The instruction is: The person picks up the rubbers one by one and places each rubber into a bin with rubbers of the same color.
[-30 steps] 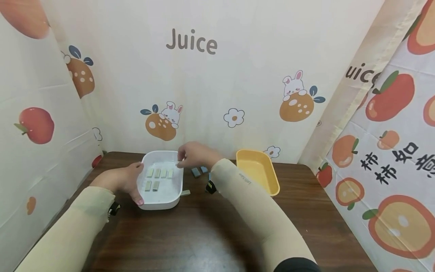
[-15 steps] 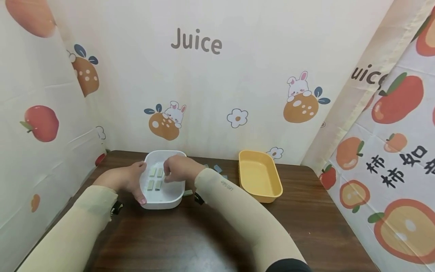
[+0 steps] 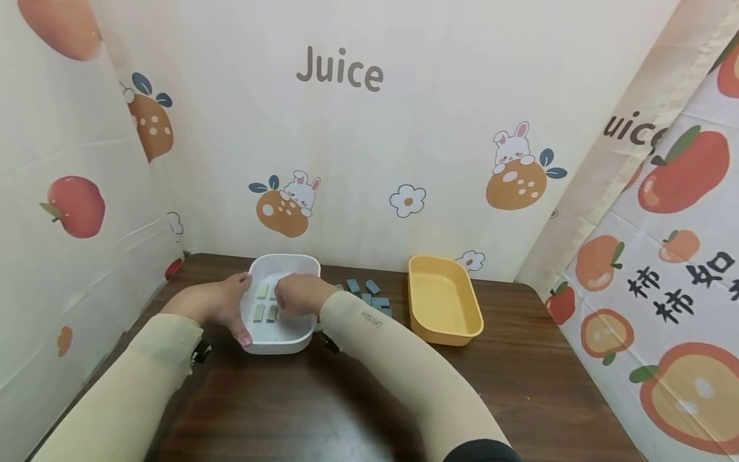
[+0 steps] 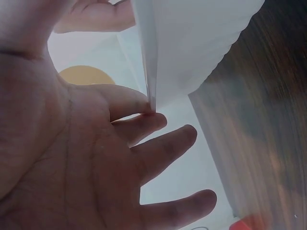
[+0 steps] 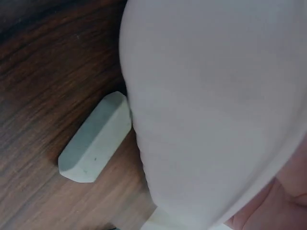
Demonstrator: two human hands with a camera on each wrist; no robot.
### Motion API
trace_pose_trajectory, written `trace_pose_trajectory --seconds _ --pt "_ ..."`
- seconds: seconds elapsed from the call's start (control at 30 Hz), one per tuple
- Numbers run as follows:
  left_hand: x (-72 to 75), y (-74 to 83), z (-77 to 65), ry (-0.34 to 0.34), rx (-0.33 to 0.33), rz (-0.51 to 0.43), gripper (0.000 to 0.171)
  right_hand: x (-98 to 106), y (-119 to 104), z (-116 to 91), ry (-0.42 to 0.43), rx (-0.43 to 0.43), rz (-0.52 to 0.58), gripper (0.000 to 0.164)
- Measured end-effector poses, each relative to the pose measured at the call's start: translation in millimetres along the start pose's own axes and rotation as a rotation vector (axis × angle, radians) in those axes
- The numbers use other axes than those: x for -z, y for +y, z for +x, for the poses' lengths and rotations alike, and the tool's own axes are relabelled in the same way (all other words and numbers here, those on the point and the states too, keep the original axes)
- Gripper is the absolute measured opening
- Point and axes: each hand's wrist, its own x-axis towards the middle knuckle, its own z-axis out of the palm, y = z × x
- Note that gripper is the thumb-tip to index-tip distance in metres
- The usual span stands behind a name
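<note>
My left hand rests along the left side of a white plastic tray. In the left wrist view its fingers are spread and fairly straight, one fingertip right at the rim. Inside the tray lie small pale green blocks like erasers, set in two rows. My right hand reaches down into the tray beside them, its back upward and fingers bent. Its fingertips are hidden, and I cannot tell whether it holds a block. Another pale green block lies on the table against the tray's right outer wall.
Several blue-grey blocks lie loose on the brown wooden table, right of the white tray and partly behind my right forearm. A yellow tray stands farther right. Printed fabric walls close off the back and sides.
My right hand has come left and down, from above the tray's right rim to within the tray, now covering some blocks. My left hand stays at the tray's left side. The view has shifted slightly.
</note>
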Motion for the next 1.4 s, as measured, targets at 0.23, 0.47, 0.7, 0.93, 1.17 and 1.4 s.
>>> trace_pose_trajectory --seconds 0.23,0.47,0.7,0.93,1.17,1.4 --pt "0.9 0.6 3.1 -0.008 0.01 0.013 0.163 -1 0 -5 -0.008 -0.002 -0.012 0.012" --pt "0.0 3.7 -1.4 0.003 0.006 -0.011 0.165 7 2 -15 -0.005 0.009 0.041 0.008" --pt "0.2 6.0 -0.5 0.0 0.024 -0.009 0.165 25 18 -43 0.063 -0.014 0.181 0.021" --pt "1.0 6.2 2.1 -0.011 0.046 -0.004 0.165 35 49 -65 0.145 -0.041 0.247 0.016" --pt "0.6 3.5 5.2 -0.019 0.03 0.022 0.165 29 72 -76 0.142 -0.128 0.279 0.006" --pt "-1.0 3.9 5.6 -0.012 0.017 0.006 0.165 11 76 -81 -0.031 -0.061 0.277 0.016"
